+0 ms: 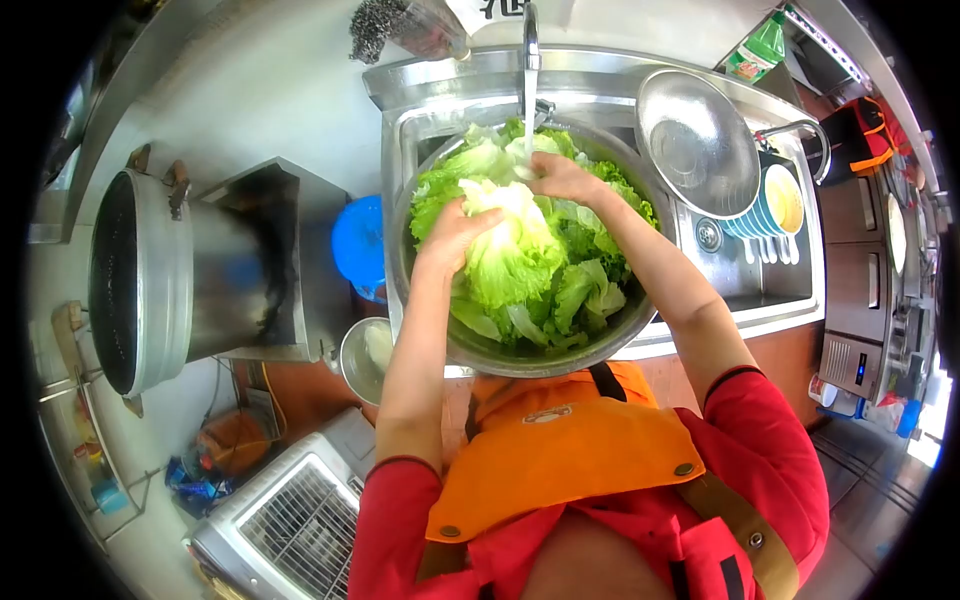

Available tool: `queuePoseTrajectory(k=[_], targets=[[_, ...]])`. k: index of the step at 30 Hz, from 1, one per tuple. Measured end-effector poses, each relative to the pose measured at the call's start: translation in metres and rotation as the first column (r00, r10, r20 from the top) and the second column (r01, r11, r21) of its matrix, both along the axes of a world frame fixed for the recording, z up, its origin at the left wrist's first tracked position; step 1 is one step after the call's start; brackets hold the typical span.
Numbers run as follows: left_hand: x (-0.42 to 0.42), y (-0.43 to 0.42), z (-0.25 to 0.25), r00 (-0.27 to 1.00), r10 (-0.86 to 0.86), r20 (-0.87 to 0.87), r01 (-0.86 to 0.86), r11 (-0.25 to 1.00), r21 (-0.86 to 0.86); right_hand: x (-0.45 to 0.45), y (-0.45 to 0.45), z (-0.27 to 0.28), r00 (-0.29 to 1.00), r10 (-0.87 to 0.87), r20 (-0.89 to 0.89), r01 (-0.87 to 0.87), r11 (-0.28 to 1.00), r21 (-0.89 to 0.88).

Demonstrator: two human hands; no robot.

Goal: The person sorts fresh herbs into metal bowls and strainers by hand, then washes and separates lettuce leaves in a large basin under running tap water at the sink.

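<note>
A large metal basin (410,300) full of green leaf lettuce (590,290) sits over the left part of the sink. My left hand (452,235) grips a pale head of lettuce (515,245) from its left side, thumb on top. My right hand (563,178) is at the upper edge of that head, beside the stream of water, its fingers bent; a small pale piece lies at their tips. Water runs from the faucet (531,45) down into the basin.
A metal strainer bowl (697,140) and stacked blue-rimmed bowls (765,205) are at the right sink compartment. Left of the basin are a blue bucket (360,245), a metal pot (365,360) and a very large pot (165,280). A green bottle (760,50) stands at upper right.
</note>
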State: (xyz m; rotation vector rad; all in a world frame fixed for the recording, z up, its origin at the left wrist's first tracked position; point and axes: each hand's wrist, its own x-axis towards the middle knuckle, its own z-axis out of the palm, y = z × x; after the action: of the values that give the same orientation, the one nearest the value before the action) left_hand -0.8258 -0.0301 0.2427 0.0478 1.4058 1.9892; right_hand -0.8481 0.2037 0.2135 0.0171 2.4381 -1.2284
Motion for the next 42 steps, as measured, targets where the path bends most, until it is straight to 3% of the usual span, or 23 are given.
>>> queuePoseTrajectory(k=[2,5,8,11,13,14,17,19,20,21,24,27,30,34,37,41,42], targets=[[-0.001,-0.002,-0.005,0.998,0.014,0.056,-0.013,1.0,-0.028,0.005,-0.002,-0.001,0.994,0.005,-0.109,0.018,0.977,0.211],[-0.004,0.002,-0.013,0.997,0.07,0.008,-0.07,0.998,0.005,0.009,-0.004,0.008,0.991,-0.079,-0.104,0.063,0.987,-0.148],[-0.01,0.016,0.001,0.986,0.157,-0.059,-0.162,0.983,-0.088,0.012,-0.02,0.063,0.996,-0.032,-0.087,0.016,0.984,-0.176],[-0.027,0.024,0.028,0.968,0.205,-0.147,-0.203,0.979,0.026,0.004,-0.024,0.085,0.99,-0.108,-0.091,0.05,0.87,-0.491],[-0.035,0.029,0.043,0.95,0.247,-0.193,-0.226,0.966,0.125,-0.002,-0.034,0.089,0.977,-0.211,0.019,0.161,0.681,-0.715],[-0.039,0.029,0.051,0.942,0.259,-0.213,-0.226,0.96,0.168,-0.002,-0.038,0.1,0.965,-0.253,0.071,0.212,0.589,-0.78],[-0.045,0.025,0.063,0.899,0.299,-0.32,-0.255,0.952,0.171,-0.01,-0.037,0.095,0.989,-0.149,0.027,0.109,0.576,-0.81],[-0.044,0.013,0.06,0.916,0.242,-0.319,-0.249,0.968,0.021,0.005,-0.049,0.097,0.946,-0.152,-0.286,0.024,0.913,-0.407],[-0.041,0.004,0.057,0.925,0.212,-0.316,-0.241,0.969,-0.056,0.01,-0.054,0.1,0.899,-0.092,-0.427,0.03,0.988,-0.15],[-0.036,-0.007,0.053,0.932,0.163,-0.323,-0.21,0.971,-0.117,0.011,-0.05,0.09,0.867,0.069,-0.494,-0.097,0.995,-0.032],[-0.009,-0.036,0.042,0.95,0.26,-0.174,-0.282,0.953,-0.114,0.02,-0.034,0.063,0.952,0.175,-0.249,-0.161,0.984,0.077],[0.008,-0.063,0.024,0.91,0.412,-0.056,-0.415,0.908,-0.063,0.04,-0.031,0.023,0.974,0.201,0.109,-0.223,0.939,0.263],[0.016,-0.076,0.013,0.9,0.436,-0.025,-0.437,0.899,-0.039,0.055,-0.053,0.02,0.897,0.247,0.366,-0.265,0.964,-0.002],[0.02,-0.081,0.012,0.893,0.439,-0.098,-0.433,0.898,0.076,0.051,-0.055,-0.008,0.925,0.37,0.089,-0.379,0.88,0.287],[0.018,-0.082,0.018,0.893,0.437,-0.111,-0.421,0.896,0.139,0.056,-0.042,0.002,0.953,0.291,0.087,-0.303,0.9,0.313],[0.019,-0.085,0.019,0.904,0.426,-0.032,-0.419,0.899,0.125,0.047,-0.007,0.013,0.978,-0.014,0.206,-0.041,0.964,0.263],[0.02,-0.085,0.022,0.919,0.395,0.003,-0.393,0.912,0.115,0.045,0.004,-0.003,0.987,-0.072,0.142,0.045,0.981,0.188]])
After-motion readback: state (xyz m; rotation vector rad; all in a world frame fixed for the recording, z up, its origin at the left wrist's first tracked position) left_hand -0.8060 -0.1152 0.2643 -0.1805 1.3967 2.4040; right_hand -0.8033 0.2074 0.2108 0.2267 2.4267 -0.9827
